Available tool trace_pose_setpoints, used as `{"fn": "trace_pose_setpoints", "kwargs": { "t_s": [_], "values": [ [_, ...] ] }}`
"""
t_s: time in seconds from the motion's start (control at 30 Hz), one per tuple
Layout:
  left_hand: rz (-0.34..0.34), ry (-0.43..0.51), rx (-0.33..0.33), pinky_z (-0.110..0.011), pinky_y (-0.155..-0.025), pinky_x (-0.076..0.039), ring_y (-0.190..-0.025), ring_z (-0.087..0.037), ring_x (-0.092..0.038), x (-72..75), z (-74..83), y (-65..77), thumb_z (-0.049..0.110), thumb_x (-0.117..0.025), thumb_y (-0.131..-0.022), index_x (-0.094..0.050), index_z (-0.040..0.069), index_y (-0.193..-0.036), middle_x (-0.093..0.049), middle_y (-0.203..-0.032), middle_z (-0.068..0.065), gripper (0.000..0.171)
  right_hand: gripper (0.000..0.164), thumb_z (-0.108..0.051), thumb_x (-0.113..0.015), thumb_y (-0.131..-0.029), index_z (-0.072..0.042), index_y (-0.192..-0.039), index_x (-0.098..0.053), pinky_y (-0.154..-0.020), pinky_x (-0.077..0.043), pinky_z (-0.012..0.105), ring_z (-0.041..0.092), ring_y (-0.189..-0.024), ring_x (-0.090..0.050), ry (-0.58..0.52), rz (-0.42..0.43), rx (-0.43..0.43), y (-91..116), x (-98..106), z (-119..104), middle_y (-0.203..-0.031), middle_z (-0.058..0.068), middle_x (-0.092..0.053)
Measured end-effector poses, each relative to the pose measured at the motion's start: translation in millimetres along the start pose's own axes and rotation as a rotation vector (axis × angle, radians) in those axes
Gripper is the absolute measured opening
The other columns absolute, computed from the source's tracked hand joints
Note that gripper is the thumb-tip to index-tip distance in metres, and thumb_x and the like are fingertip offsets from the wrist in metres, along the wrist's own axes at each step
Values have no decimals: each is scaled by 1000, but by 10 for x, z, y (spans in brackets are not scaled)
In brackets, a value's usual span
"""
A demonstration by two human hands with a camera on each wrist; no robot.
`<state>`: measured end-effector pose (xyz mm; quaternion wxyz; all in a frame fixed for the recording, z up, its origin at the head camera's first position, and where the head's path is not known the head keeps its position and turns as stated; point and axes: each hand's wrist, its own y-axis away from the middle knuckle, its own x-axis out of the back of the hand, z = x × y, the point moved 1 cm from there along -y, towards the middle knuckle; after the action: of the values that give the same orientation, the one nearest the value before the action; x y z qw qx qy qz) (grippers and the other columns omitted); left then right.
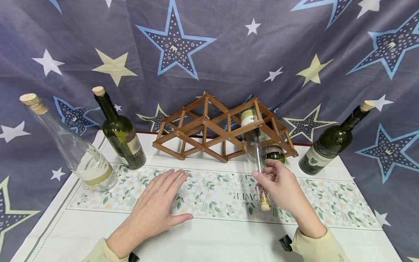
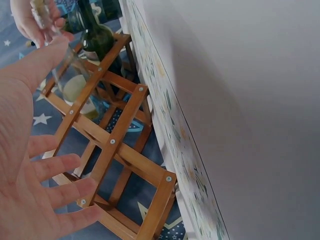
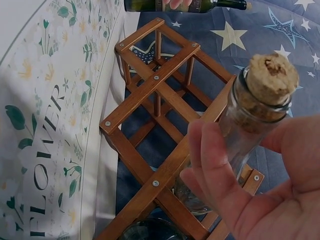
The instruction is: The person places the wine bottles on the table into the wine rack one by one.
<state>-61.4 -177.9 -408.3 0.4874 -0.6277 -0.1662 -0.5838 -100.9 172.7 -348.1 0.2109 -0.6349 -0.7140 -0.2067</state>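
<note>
My right hand [image 1: 284, 185] holds the corked neck of a clear glass bottle [image 1: 253, 147], thumb on one side and fingers on the other. The bottle lies in the right part of a wooden lattice wine rack [image 1: 204, 119], its labelled body among the bars and its cork [image 3: 272, 80] pointing towards me. Beside it in the rack, a dark green bottle [image 1: 275, 154] is partly hidden behind my fingers. My left hand [image 1: 157, 203] is spread, palm down, in front of the rack's left part, with nothing held; the left wrist view shows its fingers apart.
At the left stand a tall clear corked bottle [image 1: 98, 173] and a green corked bottle [image 1: 122, 134]. Another green bottle [image 1: 324, 149] stands at the right. A floral runner [image 1: 209, 193] lies across the white tablecloth [image 1: 209, 236]. Behind hangs a star-patterned curtain [image 1: 229, 65].
</note>
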Motion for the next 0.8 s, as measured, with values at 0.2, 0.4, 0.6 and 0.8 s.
{"fn": "trace_pose_setpoints", "kwargs": {
  "t_s": [0.2, 0.4, 0.6, 0.8],
  "values": [
    [2, 0, -2, -48, -117, -20, -141, -32, -34, -1, 0, -2, 76, -69, -71, -36, 14, -155, -38, -155, -7, 110, 85, -52, -67, -91, 5, -147, -36, -71, -57, 28, 20, -92, -68, 19, 0, -10, -40, 20, -3, -122, 17, -63],
    [-8, -7, 3, -48, -117, -19, -141, -31, -33, 6, 0, 3, 79, -66, -72, -36, 15, -156, -38, -155, -7, 109, 85, -49, -67, -92, 5, -148, -34, -69, -57, 29, 18, -85, -69, -7, -9, -14, -75, 27, -24, -121, 18, -63],
    [-12, 2, 5, -48, -116, -21, -141, -31, -33, 3, -9, 8, 77, -68, -72, -36, 16, -155, -39, -154, -8, 109, 84, -48, -66, -93, 5, -148, -33, -68, -56, 30, 18, -83, -69, 6, 1, -9, -119, 16, -29, -120, 18, -63],
    [2, 2, 2, -48, -115, -22, -141, -32, -34, 9, -20, 6, 77, -69, -71, -37, 14, -155, -39, -154, -8, 109, 85, -49, -66, -93, 6, -149, -32, -70, -57, 30, 17, -83, -69, 19, 8, -14, -177, 7, -21, -121, 19, -63]
  ]
}}
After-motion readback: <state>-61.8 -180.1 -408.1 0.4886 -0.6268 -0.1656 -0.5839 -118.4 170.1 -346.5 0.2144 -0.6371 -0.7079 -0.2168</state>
